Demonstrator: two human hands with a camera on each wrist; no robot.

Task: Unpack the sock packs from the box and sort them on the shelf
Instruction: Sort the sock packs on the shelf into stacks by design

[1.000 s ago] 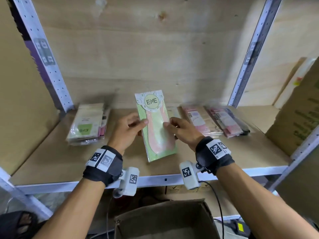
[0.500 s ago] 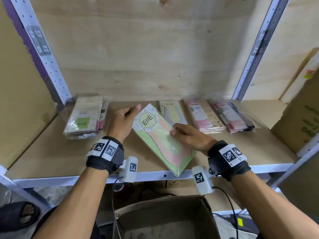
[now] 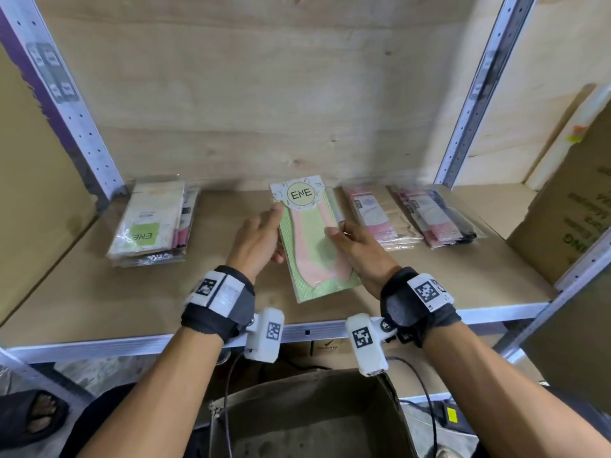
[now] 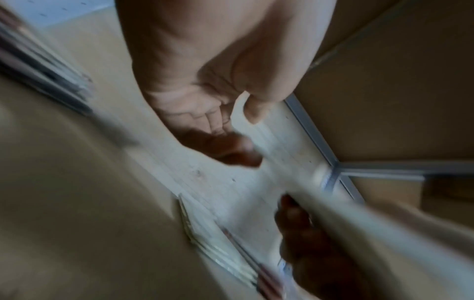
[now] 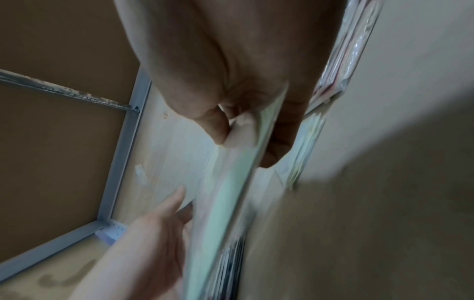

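A person's two hands hold a green-and-pink sock pack point(image 3: 312, 239) marked "ENE" above the middle of a brown board shelf point(image 3: 82, 292) in a storeroom. The right hand point(image 3: 358, 249) pinches the pack's right edge, thumb on the face and fingers point(image 5: 282, 142) curled behind it; the left hand point(image 3: 256, 241) lies along the left edge with its fingers point(image 3: 276, 214) nearly straight, touching the pack. The pack is tilted, label end toward the back, its lower end toward the shelf's front rail point(image 3: 132, 343).

The shelf is framed by pale perforated metal uprights point(image 3: 469, 104) and backed by a plywood wall point(image 3: 264, 94). On its left part lies a stack of cream packs point(image 3: 152, 223) with a green "ENE" label on top. To the right of the held pack lie two stacks of pink packs point(image 3: 373, 214), the farther-right stack point(image 3: 433, 219) with dark packs under it. Another pack's edge shows just behind the held one.

A large printed cardboard carton point(image 3: 568, 206) stands at the shelf's right end. Below the rail, nearest the person, an open brown cardboard box point(image 3: 310, 411) sits on the floor. A sandalled foot point(image 3: 36, 414) shows at lower left. Both wrist views are motion-blurred.
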